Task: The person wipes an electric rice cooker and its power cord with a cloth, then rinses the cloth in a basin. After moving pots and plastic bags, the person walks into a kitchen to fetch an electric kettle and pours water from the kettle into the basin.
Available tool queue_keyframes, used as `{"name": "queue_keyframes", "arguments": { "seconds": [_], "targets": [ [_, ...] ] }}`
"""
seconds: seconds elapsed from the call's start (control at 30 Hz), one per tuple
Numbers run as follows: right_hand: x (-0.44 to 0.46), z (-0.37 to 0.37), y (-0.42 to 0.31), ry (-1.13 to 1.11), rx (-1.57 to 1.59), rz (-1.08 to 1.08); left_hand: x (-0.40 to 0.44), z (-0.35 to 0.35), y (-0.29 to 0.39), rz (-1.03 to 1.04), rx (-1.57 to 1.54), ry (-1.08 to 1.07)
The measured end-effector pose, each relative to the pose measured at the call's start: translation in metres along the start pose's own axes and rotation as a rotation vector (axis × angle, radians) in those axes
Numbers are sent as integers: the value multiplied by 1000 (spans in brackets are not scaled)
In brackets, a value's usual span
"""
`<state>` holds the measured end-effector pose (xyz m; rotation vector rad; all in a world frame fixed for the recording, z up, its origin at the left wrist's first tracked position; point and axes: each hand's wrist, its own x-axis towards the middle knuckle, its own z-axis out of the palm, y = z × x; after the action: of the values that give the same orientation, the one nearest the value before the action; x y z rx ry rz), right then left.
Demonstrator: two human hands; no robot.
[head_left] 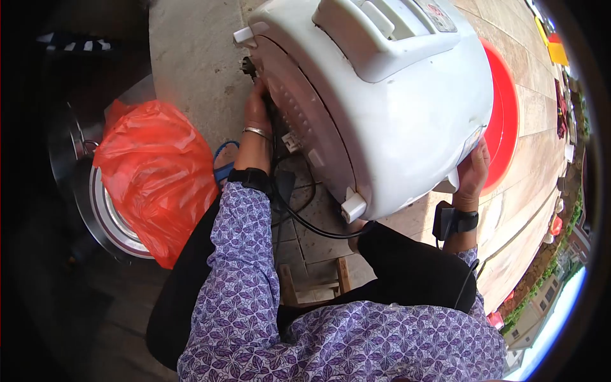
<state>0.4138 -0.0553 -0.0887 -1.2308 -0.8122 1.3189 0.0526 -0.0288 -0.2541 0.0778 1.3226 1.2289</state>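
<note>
the white electric appliance (414,121) lies tipped between my hands, base toward my left hand (257,109); my right hand (474,170) touches its other end. whether either grips, i can't tell. outward right, a red basin (506,121) on sunlit paving (538,95); outward left, a red plastic bag (156,165).

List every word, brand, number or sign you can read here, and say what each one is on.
No words or numbers can be read.
Upper label on the white appliance: too small and blurred to read.
Lower label on the same appliance, beside the right hand: also too small and blurred.
</note>
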Motion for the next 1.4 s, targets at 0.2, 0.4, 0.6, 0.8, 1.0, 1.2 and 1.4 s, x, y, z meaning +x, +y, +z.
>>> {"name": "queue_keyframes", "arguments": {
  "seconds": [0.2,0.4,0.6,0.8,1.0,1.2,1.4],
  "targets": [
    [-5,6,25,-81,270,152,-33,-57,43,21,-43,44],
    [-3,9,50,-21,390,233,-45,-60,67,55,209,252],
    [25,6,26,-57,205,296,-26,-61,63,115,163,63],
    [49,11,28,35,28,199,-47,-34,47,72,-76,-154],
    [37,25,31,100,178,257,-84,-10,16,29,-336,-102],
    [3,43,61,123,171,499,-44,-44,38,183,-265,-10],
    [-32,20,148,23,456,730,-62,-20,76,48,-189,-175]
  ]
}}
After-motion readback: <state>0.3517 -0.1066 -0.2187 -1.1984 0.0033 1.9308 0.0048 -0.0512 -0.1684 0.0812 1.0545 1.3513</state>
